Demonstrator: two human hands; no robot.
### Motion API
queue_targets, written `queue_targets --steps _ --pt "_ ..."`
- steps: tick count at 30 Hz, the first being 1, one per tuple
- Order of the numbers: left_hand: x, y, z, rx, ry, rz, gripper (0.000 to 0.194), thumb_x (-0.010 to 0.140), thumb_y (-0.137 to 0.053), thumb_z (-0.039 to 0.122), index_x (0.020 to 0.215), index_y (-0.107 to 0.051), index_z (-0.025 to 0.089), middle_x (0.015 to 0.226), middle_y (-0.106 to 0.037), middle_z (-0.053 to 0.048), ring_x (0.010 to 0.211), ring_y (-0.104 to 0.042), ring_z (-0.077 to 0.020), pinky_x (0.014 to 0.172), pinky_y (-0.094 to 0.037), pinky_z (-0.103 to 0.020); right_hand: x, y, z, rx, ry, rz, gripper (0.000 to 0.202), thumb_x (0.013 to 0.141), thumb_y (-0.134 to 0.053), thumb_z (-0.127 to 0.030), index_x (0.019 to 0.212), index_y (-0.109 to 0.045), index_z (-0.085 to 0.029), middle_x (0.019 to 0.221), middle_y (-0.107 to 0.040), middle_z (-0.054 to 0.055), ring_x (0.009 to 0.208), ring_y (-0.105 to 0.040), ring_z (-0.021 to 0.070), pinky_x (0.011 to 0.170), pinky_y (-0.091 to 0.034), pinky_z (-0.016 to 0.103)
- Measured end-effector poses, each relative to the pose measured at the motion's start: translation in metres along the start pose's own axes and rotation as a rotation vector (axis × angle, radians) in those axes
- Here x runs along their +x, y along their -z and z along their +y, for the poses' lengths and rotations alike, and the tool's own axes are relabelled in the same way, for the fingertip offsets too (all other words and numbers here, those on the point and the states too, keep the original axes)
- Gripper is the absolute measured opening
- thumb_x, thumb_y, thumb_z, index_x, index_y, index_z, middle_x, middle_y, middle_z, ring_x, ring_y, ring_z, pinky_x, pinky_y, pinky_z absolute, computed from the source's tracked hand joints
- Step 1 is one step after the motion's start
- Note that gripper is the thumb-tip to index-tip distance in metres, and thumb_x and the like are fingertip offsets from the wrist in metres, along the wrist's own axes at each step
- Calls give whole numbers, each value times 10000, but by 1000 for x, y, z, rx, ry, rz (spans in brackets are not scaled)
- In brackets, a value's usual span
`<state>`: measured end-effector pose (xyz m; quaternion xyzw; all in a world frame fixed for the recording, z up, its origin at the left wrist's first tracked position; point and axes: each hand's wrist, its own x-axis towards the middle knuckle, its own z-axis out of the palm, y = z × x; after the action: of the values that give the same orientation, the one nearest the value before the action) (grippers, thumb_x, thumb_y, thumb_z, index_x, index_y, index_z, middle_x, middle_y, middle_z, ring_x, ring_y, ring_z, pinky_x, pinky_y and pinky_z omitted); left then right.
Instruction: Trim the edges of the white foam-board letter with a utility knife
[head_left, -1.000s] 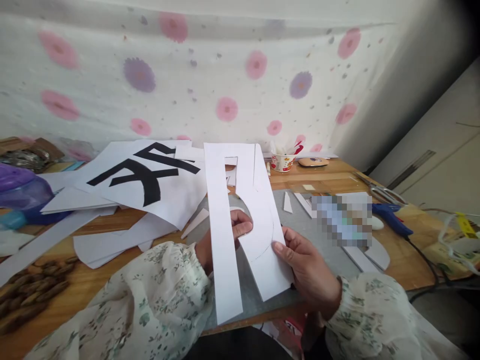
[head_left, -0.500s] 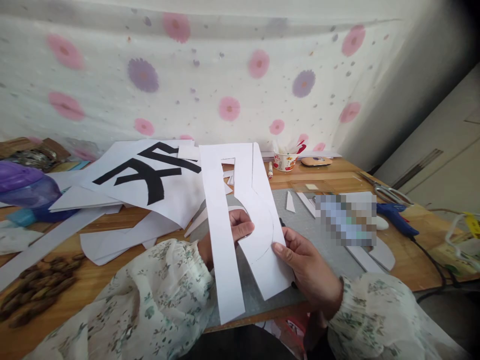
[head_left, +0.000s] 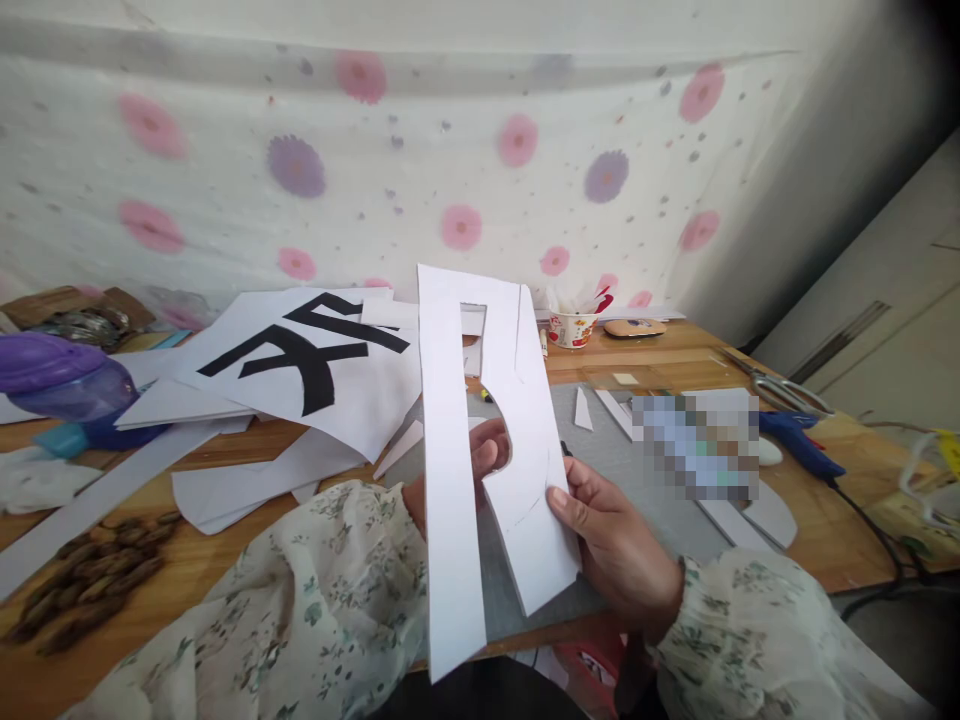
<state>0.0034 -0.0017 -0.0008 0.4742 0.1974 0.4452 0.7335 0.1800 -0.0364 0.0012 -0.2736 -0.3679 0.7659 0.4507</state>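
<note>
A white board piece (head_left: pixel 454 480), cut with an open slot and a curved notch, stands upright before me. Faint pencil lines run down its right part. My right hand (head_left: pixel 611 540) grips its right edge, thumb on the front and fingers behind; a dark tip pokes out above these fingers, its kind unclear. Behind the board, my left hand (head_left: pixel 489 450) shows through the notch, with curled fingers and thumb at the inner curved edge. The left strip of the board covers part of that hand. Under both hands lies a grey mat (head_left: pixel 637 500).
White sheets with black character strokes (head_left: pixel 307 360) lie at left, near a purple bottle (head_left: pixel 67 385) and brown pods (head_left: pixel 97 580). To the right are a blue glue gun (head_left: pixel 801 445), scissors (head_left: pixel 780 385), a patterned cup (head_left: pixel 572 328) and a pixelated patch over white strips (head_left: pixel 724 525).
The white board has turned and shifted slightly right, its top edge higher. My left thumb has slipped from the board's front edge back into the notch. My right hand keeps its grip.
</note>
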Motion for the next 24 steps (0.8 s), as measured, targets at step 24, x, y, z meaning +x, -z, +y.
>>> queue_targets --steps 24 --pt "10 24 2 -375 70 -20 594 663 -766 556 1119 -569 231 804 -572 4 512 -446 -74 467 -330 -206 26 47 -21 -1834 110 353 416 799 -608 -319 1165 -615 -120 1035 -623 170 941 -602 291 849 -422 387"
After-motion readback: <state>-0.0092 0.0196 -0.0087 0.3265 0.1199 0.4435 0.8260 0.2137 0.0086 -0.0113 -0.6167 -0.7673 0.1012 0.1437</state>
